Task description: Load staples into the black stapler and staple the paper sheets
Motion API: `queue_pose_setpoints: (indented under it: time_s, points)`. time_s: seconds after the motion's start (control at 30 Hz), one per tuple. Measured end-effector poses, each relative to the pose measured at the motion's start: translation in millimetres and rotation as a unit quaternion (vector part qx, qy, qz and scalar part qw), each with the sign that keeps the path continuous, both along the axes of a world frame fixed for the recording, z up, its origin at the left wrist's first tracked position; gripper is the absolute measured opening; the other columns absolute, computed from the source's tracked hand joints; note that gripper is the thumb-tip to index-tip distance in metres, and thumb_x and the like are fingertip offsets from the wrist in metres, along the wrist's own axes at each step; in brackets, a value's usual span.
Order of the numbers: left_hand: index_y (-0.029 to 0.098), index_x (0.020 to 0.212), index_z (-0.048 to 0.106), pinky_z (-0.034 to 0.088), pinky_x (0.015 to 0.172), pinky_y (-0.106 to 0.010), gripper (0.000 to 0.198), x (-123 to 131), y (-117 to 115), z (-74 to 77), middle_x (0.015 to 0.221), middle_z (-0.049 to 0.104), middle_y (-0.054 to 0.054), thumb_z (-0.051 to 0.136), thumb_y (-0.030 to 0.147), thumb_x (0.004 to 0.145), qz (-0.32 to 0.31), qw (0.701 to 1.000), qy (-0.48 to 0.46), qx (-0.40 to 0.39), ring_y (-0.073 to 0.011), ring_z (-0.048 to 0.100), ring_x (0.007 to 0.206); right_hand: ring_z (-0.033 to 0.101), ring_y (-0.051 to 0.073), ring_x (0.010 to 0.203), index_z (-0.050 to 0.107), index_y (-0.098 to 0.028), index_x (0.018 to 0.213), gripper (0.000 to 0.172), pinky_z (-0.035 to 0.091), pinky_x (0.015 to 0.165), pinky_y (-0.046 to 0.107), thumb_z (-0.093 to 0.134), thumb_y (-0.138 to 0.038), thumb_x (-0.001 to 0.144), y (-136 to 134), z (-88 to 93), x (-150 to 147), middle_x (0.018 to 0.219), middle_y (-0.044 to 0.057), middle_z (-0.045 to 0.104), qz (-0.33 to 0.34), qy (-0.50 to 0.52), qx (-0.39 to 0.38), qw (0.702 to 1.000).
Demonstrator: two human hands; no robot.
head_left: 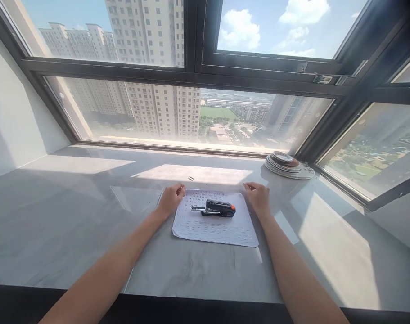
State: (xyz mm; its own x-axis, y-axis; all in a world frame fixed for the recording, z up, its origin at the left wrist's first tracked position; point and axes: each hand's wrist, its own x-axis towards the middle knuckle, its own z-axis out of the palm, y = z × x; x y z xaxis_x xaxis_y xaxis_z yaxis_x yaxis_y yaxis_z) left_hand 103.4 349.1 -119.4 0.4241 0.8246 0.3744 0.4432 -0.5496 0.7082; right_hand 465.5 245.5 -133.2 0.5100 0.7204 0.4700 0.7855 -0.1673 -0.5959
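Note:
A stack of printed white paper sheets (214, 225) lies on the grey marble windowsill counter (73, 216). On top of the paper rests a black stapler with an orange end (216, 208). My left hand (171, 199) touches the paper's far left corner, fingers curled and pinching the edge. At the far right corner, my right hand (258, 196) pinches the sheets in the same way. The stapler lies between both hands, untouched.
A stack of round plates or discs (288, 165) sits at the back right near the window frame. Two small staples (191, 178) lie just beyond the paper. Large windows (191, 108) run along the far edge and right side of the counter.

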Motion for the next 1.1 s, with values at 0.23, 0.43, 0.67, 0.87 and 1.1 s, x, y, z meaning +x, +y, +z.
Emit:
queue_pose_setpoints:
  time_s: [0.23, 0.43, 0.67, 0.87, 1.1]
  points:
    - [0.020, 0.105, 0.066, 0.053, 0.072, -0.032, 0.025, -8, 19, -5.3, 0.099, 0.072, -0.009, 0.059, 0.037, 0.089, 0.042, 0.990, 0.040, -0.127, -0.0234, 0.069, 0.087, 0.056, 0.034, 0.113, 0.080, -0.020, 0.092, 0.029, 0.043, 0.102, 0.048, 0.057, -0.037, 0.084, 9, -23.1, 11, 0.116, 0.014, 0.071, -0.008, 0.020, -0.054, 0.998]
    - [0.018, 0.140, 0.056, 0.042, 0.111, -0.042, 0.047, 24, 54, -1.1, 0.152, 0.049, -0.014, 0.049, 0.020, 0.094, 0.000, 0.988, 0.154, 0.031, -0.0300, 0.045, 0.140, 0.052, 0.033, 0.116, 0.078, -0.019, 0.105, 0.031, 0.044, 0.098, 0.044, 0.054, -0.028, 0.086, 13, -26.1, 10, 0.126, 0.009, 0.070, -0.011, -0.005, -0.073, 0.997]
    - [0.022, 0.100, 0.074, 0.051, 0.094, -0.039, 0.025, 39, 84, 1.8, 0.116, 0.073, -0.008, 0.055, 0.014, 0.088, -0.087, 0.974, 0.205, 0.051, -0.0267, 0.065, 0.110, 0.055, 0.033, 0.110, 0.077, -0.021, 0.101, 0.030, 0.043, 0.096, 0.045, 0.054, -0.027, 0.084, 13, -29.1, 12, 0.118, 0.011, 0.072, -0.009, -0.020, -0.045, 0.999]
    - [0.020, 0.087, 0.068, 0.050, 0.076, -0.036, 0.018, 17, 57, 9.8, 0.092, 0.069, -0.009, 0.051, 0.016, 0.091, -0.044, 0.984, 0.168, 0.046, -0.0240, 0.065, 0.085, 0.055, 0.033, 0.106, 0.076, -0.020, 0.105, 0.033, 0.044, 0.095, 0.045, 0.054, -0.029, 0.083, 15, -34.5, 15, 0.110, 0.013, 0.072, -0.025, -0.028, -0.022, 0.999]
    - [0.020, 0.093, 0.056, 0.052, 0.066, -0.030, 0.020, -2, 7, 37.3, 0.093, 0.069, -0.006, 0.052, 0.039, 0.098, -0.071, 0.988, -0.100, -0.091, -0.0173, 0.065, 0.077, 0.055, 0.032, 0.105, 0.075, -0.019, 0.108, 0.036, 0.043, 0.097, 0.045, 0.053, -0.026, 0.081, 16, -35.8, 18, 0.109, 0.013, 0.071, -0.031, -0.022, -0.033, 0.999]
